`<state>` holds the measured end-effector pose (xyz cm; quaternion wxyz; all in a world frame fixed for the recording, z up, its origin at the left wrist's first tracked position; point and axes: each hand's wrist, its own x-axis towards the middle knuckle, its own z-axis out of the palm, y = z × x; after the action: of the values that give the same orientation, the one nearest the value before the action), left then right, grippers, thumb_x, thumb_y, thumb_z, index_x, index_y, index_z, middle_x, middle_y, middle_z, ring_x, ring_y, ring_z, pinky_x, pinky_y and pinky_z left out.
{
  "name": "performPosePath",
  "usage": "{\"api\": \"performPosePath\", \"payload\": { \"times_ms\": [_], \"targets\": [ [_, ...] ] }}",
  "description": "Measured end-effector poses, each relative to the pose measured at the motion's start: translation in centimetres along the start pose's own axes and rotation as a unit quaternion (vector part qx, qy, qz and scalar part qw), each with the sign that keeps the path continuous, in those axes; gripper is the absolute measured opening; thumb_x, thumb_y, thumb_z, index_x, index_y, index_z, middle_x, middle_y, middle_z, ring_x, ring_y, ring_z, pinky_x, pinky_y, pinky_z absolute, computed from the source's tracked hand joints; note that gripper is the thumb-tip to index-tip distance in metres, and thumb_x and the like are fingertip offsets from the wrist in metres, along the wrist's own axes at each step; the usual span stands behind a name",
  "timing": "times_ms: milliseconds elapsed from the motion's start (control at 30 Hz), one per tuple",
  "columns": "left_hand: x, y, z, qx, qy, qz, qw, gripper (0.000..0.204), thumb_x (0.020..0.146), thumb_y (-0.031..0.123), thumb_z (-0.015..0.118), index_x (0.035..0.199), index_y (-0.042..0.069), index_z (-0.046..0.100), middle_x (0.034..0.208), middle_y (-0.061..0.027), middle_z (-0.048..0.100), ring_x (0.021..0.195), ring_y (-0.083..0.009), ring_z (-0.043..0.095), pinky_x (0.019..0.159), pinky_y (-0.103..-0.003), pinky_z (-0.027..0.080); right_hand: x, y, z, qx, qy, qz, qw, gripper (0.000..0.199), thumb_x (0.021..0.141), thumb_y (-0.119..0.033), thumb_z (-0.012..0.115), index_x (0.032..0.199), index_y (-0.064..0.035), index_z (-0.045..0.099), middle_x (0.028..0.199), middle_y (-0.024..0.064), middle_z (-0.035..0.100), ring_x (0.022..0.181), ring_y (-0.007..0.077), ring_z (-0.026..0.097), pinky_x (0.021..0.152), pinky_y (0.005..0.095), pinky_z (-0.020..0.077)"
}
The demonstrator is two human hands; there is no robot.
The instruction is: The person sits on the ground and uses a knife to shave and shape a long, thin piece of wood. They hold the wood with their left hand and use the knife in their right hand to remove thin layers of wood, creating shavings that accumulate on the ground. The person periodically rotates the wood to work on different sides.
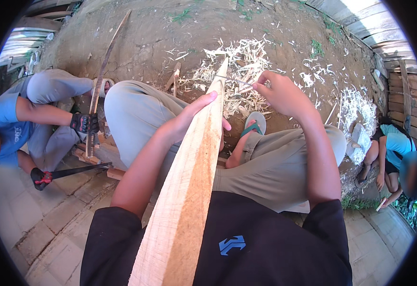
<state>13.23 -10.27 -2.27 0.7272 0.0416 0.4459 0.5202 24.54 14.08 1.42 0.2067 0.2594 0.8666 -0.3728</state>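
Observation:
A long pale wooden stake [180, 200] runs from my chest out past my knees, narrowing to a point at its far end. My left hand [191, 114] is closed around it below the point, thumb on top and fingertips showing at the right side. Beyond the far right of the stake, my right hand [282, 93] pinches the end of a thin dark metal strip [237, 81]. That strip lies across the stake near its tip; whether it is a blade or a rod I cannot make out.
Wood shavings [251, 57] cover the dirt beyond the tip, with another pile [356, 109] at right. On the left, a co-worker in black gloves [84, 123] holds a long wood strip [104, 66] and a dark blade [82, 170]. Another person [396, 143] crouches far right.

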Motion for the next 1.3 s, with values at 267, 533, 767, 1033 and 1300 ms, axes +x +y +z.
{"api": "performPosePath", "payload": {
  "times_ms": [267,533,767,1033,1300],
  "targets": [
    [-1.4,0.1,0.6,-0.006,-0.035,-0.014,0.999,0.075,0.091,0.066,0.042,0.111,-0.006,0.051,0.096,-0.0267,0.067,0.085,-0.033,0.069,0.081,-0.042,0.054,-3.9,-0.6,-0.1,0.076,0.028,-0.039,0.996,0.023,0.097,-0.025,0.058,0.105,-0.0032,0.059,0.065,0.0045,0.056,0.064,0.0114,0.056,0.06,0.029,0.0425],
    [-2.6,-0.6,1.1,-0.051,-0.041,-0.005,0.998,0.075,0.089,0.065,0.041,0.132,0.004,0.038,0.082,-0.0267,0.062,0.064,-0.0368,0.067,0.056,-0.041,0.057,-9.1,-1.7,4.6,0.222,0.093,-0.053,0.969,0.021,0.096,-0.012,0.061,0.114,-0.0025,0.066,0.069,0.0031,0.061,0.066,0.0066,0.054,0.058,0.0245,0.0411],
    [-2.7,-0.6,0.7,-0.059,-0.031,0.025,0.997,0.07,0.09,0.063,0.04,0.135,0.009,0.037,0.079,-0.0256,0.06,0.061,-0.0351,0.067,0.054,-0.039,0.058,-9.8,-3.7,3.9,0.141,0.119,0.003,0.983,0.021,0.094,-0.018,0.061,0.109,-0.0056,0.069,0.071,0.0178,0.065,0.065,0.0299,0.065,0.061,0.0373,0.0488],
    [-2.9,-0.6,-0.7,-0.061,-0.082,0.038,0.994,0.063,0.092,0.053,0.048,0.11,-0.006,0.057,0.091,-0.0207,0.067,0.082,-0.0282,0.069,0.076,-0.038,0.056,-9.7,-7.2,4.5,-0.058,0.118,0.041,0.99,0.02,0.096,-0.022,0.053,0.106,-0.011,0.067,0.08,0.0204,0.068,0.076,0.0428,0.065,0.066,0.0497,0.05],
    [-3.4,0.4,0.2,-0.039,-0.073,0.045,0.996,0.065,0.091,0.056,0.046,0.101,-0.008,0.058,0.086,-0.0216,0.065,0.08,-0.0317,0.068,0.076,-0.042,0.055,-9.7,-8.2,4.8,-0.055,0.134,0.059,0.988,0.016,0.096,-0.021,0.051,0.096,-0.0096,0.062,0.075,0.0229,0.065,0.076,0.0445,0.065,0.068,0.0535,0.0498]
  ]
}}
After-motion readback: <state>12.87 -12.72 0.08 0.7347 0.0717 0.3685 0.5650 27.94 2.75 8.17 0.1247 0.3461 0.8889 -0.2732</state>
